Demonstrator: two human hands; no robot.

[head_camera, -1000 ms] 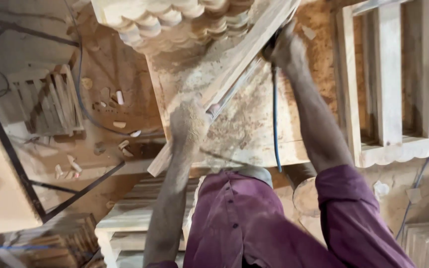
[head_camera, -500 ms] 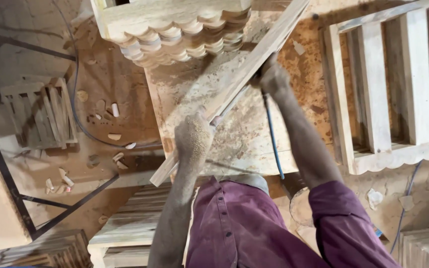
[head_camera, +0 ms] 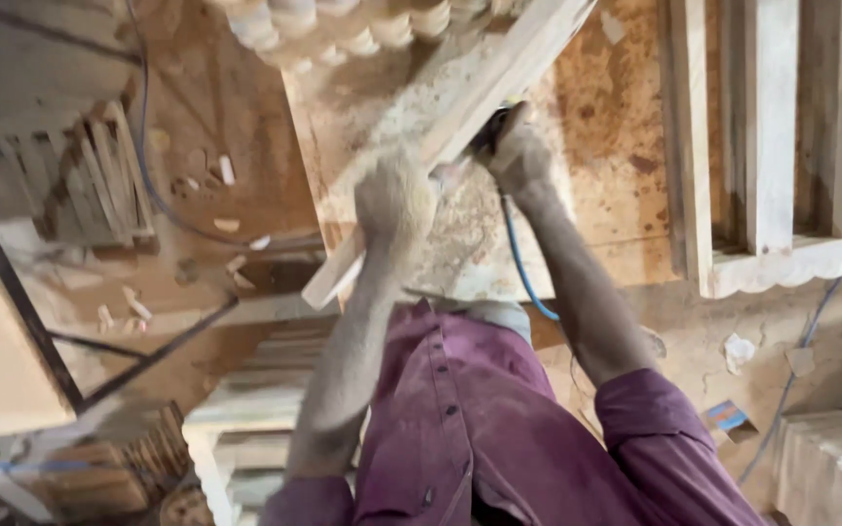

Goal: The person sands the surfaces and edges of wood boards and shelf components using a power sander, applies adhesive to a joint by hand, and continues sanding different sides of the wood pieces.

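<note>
Far out from the grip on the left, a fan of short wooden slats (head_camera: 99,180) lies on the dusty floor, with small offcuts (head_camera: 226,170) scattered nearer in and a dark metal frame (head_camera: 12,292) crossing below. The left hand (head_camera: 394,205), pale with sawdust, is closed around a long, pale wooden strip (head_camera: 470,107) that runs slantwise across a rough, sawdust-covered workbench (head_camera: 596,127). Just right of that hold, the right hand (head_camera: 520,154) wraps a dark power tool (head_camera: 489,131) pressed against the same strip; the tool is mostly hidden, and its blue cable (head_camera: 518,263) hangs down past the wrist. Above both hands sits a stack of scalloped wooden pieces (head_camera: 343,24). Well to the right, a slatted wooden frame (head_camera: 772,136) with a wavy lower edge rests flat.
</note>
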